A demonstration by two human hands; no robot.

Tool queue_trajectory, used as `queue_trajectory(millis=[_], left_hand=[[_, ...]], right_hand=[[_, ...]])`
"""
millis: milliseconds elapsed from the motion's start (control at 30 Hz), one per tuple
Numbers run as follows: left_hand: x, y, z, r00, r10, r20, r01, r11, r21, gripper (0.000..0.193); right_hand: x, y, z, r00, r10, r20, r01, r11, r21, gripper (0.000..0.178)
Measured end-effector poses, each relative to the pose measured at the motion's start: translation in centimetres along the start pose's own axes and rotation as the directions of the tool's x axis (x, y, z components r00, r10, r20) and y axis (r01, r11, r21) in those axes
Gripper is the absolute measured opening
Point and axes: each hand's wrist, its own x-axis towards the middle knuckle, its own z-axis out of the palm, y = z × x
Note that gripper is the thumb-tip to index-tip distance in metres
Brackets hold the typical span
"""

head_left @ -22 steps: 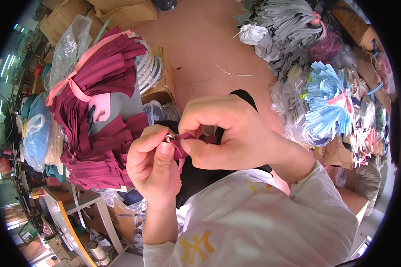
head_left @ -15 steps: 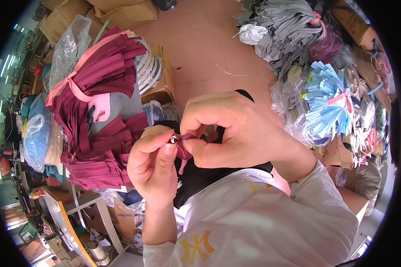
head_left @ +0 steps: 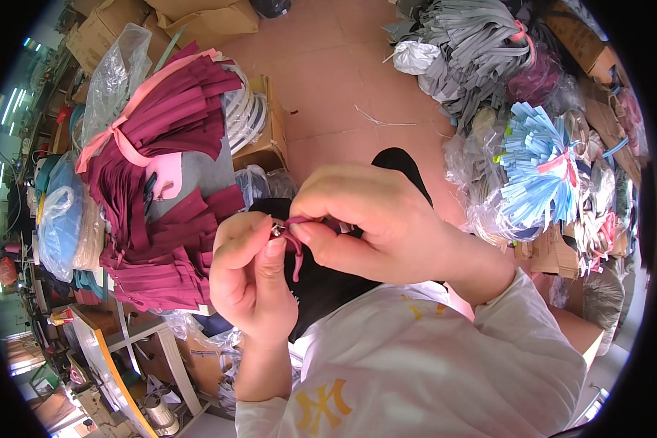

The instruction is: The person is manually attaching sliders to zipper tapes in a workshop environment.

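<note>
In front of my lap, my left hand (head_left: 252, 281) is closed, with thumb and forefinger pinching a small shiny metal piece (head_left: 277, 231). Right beside it my right hand (head_left: 376, 223) pinches a thin maroon fabric strip (head_left: 298, 264), whose loose end hangs down between the hands. The strip meets the metal piece, but how they join is too small to tell. To the left lie loose maroon fabric strips (head_left: 160, 274), below a larger maroon bundle (head_left: 179, 109) tied with a pink band (head_left: 128, 146).
Grey strips (head_left: 467, 44) and a light blue bundle (head_left: 529, 171) are heaped among plastic bags on the right. Cardboard boxes (head_left: 204, 22) stand at the far left. White thread (head_left: 383, 120) lies on the reddish tiled floor (head_left: 336, 80). A wooden-edged frame (head_left: 102, 358) stands lower left.
Both hands have shifted slightly, and the metal piece sits a little further left. My right hand has turned and lowered a bit, uncovering more of a black rounded shape behind it.
</note>
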Motion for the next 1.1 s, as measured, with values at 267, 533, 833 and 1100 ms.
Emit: queue_trajectory(millis=[267,533,833,1100], left_hand=[[0.1,0.2,-0.3,0.999,0.028,0.046,-0.032,0.995,0.092,0.018],[0.4,0.7,-0.9,0.986,0.071,0.154,-0.099,0.978,0.184,0.018],[0.0,0.1,-0.4,0.999,-0.028,0.042,0.032,0.995,-0.095,0.019],[0.0,-0.4,0.2,0.99,-0.14,-0.024,0.118,0.904,-0.411,0.02]], right_hand=[[0.3,0.1,-0.2,0.989,-0.147,0.001,0.146,0.978,-0.152,0.015],[0.0,0.0,0.1,0.999,-0.036,-0.022,0.036,0.999,0.003,0.011],[0.0,0.2,0.8,0.999,-0.018,-0.046,0.019,1.0,0.013,0.012],[-0.7,-0.1,1.7,0.987,0.136,-0.081,-0.116,0.969,0.219,0.009]])
